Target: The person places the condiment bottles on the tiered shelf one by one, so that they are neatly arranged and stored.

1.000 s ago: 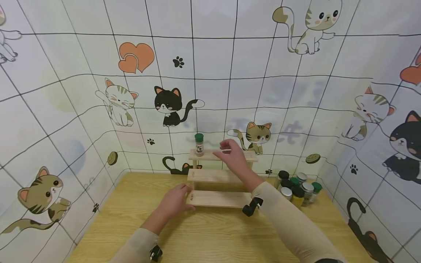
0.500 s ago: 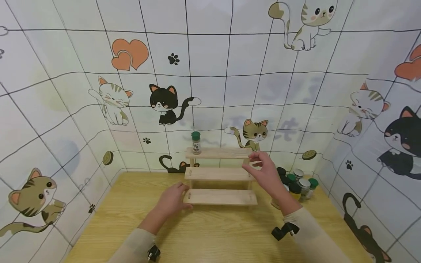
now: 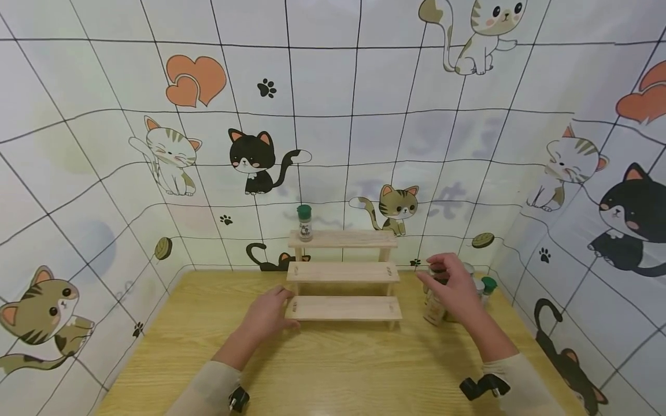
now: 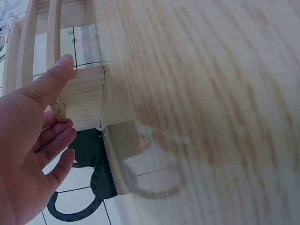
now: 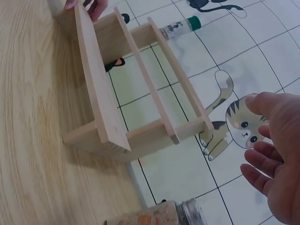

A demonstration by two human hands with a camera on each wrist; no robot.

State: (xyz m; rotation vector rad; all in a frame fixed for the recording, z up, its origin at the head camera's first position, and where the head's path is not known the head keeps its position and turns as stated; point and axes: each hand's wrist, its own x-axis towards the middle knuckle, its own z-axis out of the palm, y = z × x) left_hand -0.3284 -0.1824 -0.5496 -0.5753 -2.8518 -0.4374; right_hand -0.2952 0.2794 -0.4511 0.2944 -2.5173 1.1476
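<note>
A three-tier wooden shelf rack (image 3: pixel 343 271) stands on the table against the wall. My left hand (image 3: pixel 266 315) holds the left end of its lowest board. In the left wrist view the thumb lies on one side of the board (image 4: pixel 54 37) and fingertips on the other. On the top tier's left end, a green-capped spice jar (image 3: pixel 304 224) stands upright. My right hand (image 3: pixel 457 289) is at the cluster of spice jars (image 3: pixel 433 309) to the right, partly hiding them. In the right wrist view its fingers are loosely bent with nothing between them; a silver-lidded jar (image 5: pixel 157 216) lies below.
A green-capped jar (image 3: pixel 488 285) shows at the cluster's right side. The wood-grain table (image 3: pixel 333 370) extends in front of the rack. Walls with a cat-printed covering (image 3: pixel 333 115) close in the back and both sides.
My right hand has moved from the top tier, right and down to the jar cluster. My left hand stays at the rack's left end. The head view has shifted slightly.
</note>
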